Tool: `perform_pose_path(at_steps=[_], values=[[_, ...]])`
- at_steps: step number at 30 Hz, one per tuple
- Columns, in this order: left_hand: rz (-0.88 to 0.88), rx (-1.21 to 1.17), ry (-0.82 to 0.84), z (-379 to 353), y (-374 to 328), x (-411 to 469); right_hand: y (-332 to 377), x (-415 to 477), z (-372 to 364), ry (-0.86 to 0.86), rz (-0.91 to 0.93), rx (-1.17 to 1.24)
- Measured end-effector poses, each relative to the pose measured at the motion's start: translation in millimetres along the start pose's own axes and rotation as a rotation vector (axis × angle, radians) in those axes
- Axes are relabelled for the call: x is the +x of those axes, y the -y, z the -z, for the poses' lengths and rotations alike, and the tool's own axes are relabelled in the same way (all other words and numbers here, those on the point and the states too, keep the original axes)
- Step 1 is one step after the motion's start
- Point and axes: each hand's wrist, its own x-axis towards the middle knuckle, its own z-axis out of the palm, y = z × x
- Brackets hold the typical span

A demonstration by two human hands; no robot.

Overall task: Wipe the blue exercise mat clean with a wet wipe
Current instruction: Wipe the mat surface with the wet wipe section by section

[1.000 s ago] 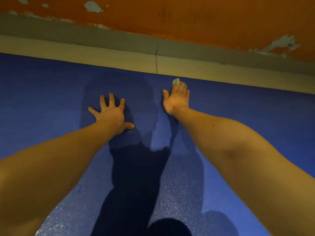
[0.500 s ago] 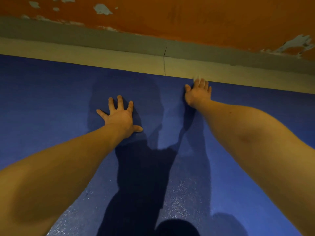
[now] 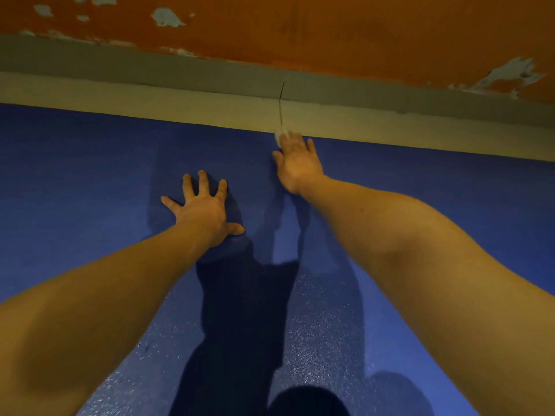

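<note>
The blue exercise mat [image 3: 90, 205] fills the lower view, with a wet sheen near me. My left hand [image 3: 204, 208] lies flat on it, fingers spread, holding nothing. My right hand [image 3: 297, 163] reaches to the mat's far edge and presses a pale wet wipe [image 3: 280, 136] flat under straight fingers. Only a small bit of the wipe shows past the fingertips, right at the edge by the floor strip.
A beige floor strip [image 3: 150, 103] with a thin crack [image 3: 280, 109] borders the mat's far edge. Behind it run a grey skirting [image 3: 180, 73] and an orange wall [image 3: 330, 31] with peeling paint. My shadow darkens the mat's middle.
My right hand slid the wipe to the right along the far edge, then back left near the crack. My left hand stayed planted on the mat.
</note>
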Motion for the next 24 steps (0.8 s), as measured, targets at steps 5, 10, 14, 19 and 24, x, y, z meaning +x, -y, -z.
perform_pose_path(at_steps=[5,10,14,19,24], values=[[-0.003,-0.001,0.0,1.4,-0.6,-1.3,-60.1,-15.0,5.3,0.04,-0.226,-0.068],[-0.001,0.0,0.004,2.5,-1.8,-0.9,16.3,-23.5,-7.0,-0.094,-0.263,0.096],[0.015,-0.007,0.011,2.0,-2.3,-0.4,74.1,-42.9,-30.8,-0.087,-0.027,0.148],[0.016,-0.008,0.009,1.1,-1.2,-1.2,25.7,-51.6,-25.2,-0.097,0.082,0.088],[0.013,-0.009,0.02,2.5,-1.6,-1.7,-49.4,-65.6,-17.9,-0.04,-0.227,-0.037]])
